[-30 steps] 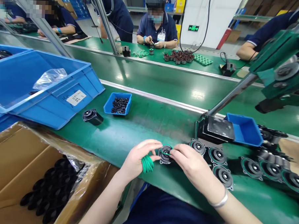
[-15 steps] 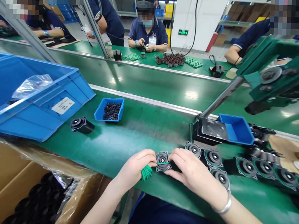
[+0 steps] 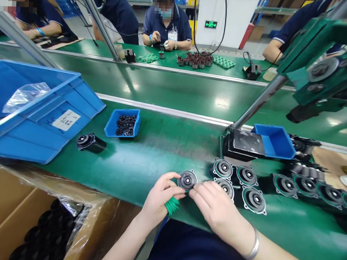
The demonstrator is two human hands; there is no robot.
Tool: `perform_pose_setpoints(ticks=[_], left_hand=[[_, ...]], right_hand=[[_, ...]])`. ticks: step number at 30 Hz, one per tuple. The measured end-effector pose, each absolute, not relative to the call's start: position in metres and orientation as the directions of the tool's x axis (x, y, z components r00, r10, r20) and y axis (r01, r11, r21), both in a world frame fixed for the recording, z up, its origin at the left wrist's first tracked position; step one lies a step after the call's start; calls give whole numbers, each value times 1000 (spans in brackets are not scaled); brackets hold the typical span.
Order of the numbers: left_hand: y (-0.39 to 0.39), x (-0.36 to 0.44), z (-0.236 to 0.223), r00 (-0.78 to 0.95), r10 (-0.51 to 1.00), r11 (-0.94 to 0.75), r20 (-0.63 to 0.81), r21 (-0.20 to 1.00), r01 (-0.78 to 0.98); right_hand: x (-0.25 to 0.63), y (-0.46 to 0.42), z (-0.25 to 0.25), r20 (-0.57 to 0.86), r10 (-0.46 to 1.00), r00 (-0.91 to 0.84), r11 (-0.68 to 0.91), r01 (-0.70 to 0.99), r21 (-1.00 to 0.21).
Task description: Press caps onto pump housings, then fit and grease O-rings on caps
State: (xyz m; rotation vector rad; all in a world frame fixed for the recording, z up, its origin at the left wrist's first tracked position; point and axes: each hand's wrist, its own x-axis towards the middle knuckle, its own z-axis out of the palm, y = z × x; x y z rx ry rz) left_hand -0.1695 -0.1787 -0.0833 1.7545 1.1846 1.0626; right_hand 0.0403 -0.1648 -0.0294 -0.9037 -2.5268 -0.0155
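A round black motor housing (image 3: 187, 179) with a flanged rim stands upright on the green bench in front of me. My left hand (image 3: 162, 192) is closed around a bundle of green rubber rings (image 3: 172, 206), its thumb and forefinger touching the housing's left side. My right hand (image 3: 213, 202) has its fingertips pinched together at the housing's front right rim. A thin green ring shows slightly between both hands at the front edge; the fingers hide most of it. Just to the right stand several similar housings (image 3: 247, 175), some with a green ring around the rim.
A blue bin of small black parts (image 3: 122, 123) and a housing lying on its side (image 3: 91, 142) are at left, beside a big blue crate (image 3: 74, 99). A green press (image 3: 314, 71) rises at right by a blue tray (image 3: 273, 142). An open carton (image 3: 17, 207) is lower left. Co-workers sit opposite.
The green ring stretched across the housing's top has moved down to its front edge. My right hand has shifted down to the front rim. The view has shifted slightly.
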Motion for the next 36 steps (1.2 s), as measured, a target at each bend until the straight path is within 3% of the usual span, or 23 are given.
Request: perform_pose_setpoints(ticks=[4, 8, 16, 19, 21, 24, 26, 31, 36], left_hand=[[-166, -165, -81, 259, 926, -367, 276, 825, 430], [-130, -154, -72, 411, 859, -492, 304, 710, 503], [-96, -127, -61, 537, 805, -533, 252, 705, 468], [-96, -163, -50, 372, 870, -487, 323, 682, 546], [-93, -207, -38, 85, 910, -343, 405, 621, 705], [-88, -284, -21, -412, 810, 171, 418, 505, 846], [-85, -324, -16, -583, 726, 406, 363, 458, 791], [-83, -348, -19, -590, 753, 448, 293, 428, 785], [-111, -297, -25, -424, 879, 330, 220, 362, 872]], right_hand=[[57, -165, -17, 541, 661, -519, 723, 634, -275], [81, -157, -8, 631, 706, -322, 613, 725, -316], [107, -164, -11, 644, 727, -239, 540, 777, -322], [115, -168, -15, 646, 724, -243, 532, 792, -298], [120, -167, -20, 651, 716, -251, 552, 774, -309], [121, -163, -26, 655, 700, -285, 612, 712, -344], [117, -162, -26, 647, 698, -306, 630, 692, -352], [113, -165, -22, 650, 688, -323, 651, 671, -356], [126, -170, -27, 639, 690, -339, 659, 659, -362]])
